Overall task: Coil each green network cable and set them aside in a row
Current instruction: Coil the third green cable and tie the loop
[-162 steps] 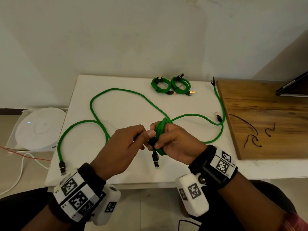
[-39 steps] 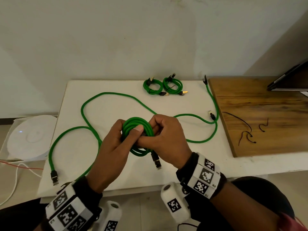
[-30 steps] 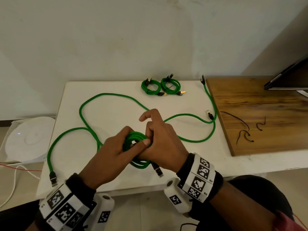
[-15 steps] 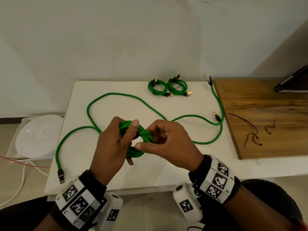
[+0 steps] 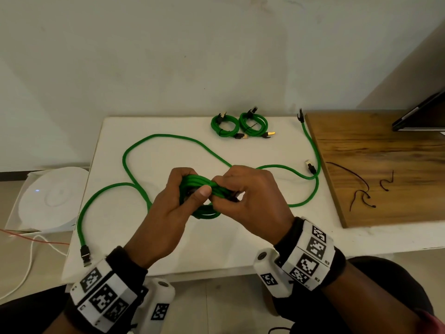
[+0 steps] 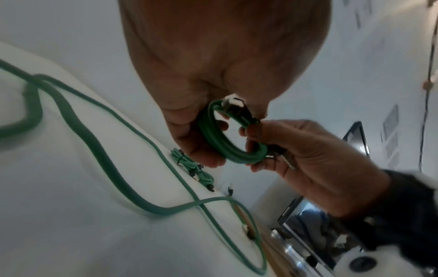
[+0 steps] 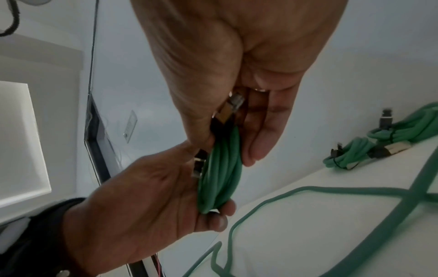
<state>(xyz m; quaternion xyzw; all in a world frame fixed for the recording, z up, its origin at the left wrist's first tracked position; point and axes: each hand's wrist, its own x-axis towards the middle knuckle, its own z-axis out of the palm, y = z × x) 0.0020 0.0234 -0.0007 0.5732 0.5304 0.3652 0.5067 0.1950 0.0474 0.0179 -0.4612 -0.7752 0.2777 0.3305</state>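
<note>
A green network cable wound into a small coil [image 5: 201, 186] is held above the white table [image 5: 168, 249] between both hands. My left hand [image 5: 174, 206] grips the coil's left side, thumb across the strands. My right hand [image 5: 252, 201] pinches the right side, with a black plug end [image 5: 234, 197] against the strands. The wrist views show the coil [image 6: 227, 144] [image 7: 221, 168] with a plug at each hand. Two tied coils [image 5: 225, 126] [image 5: 255, 124] lie side by side at the table's back. A long loose cable [image 5: 154, 137] loops over the table's left half. Another loose cable [image 5: 313, 150] runs along the right.
A wooden board [image 5: 397, 145] adjoins the table on the right and carries black twist ties [image 5: 361, 191]. A dark flat device [image 5: 423, 116] sits at its far corner. A round white device [image 5: 53, 196] lies in a box left of the table, by thin white and red wires.
The plug that hung under the coil has been drawn up into my right hand's pinch. Both hands have closed in on the coil and tilted it nearly flat.
</note>
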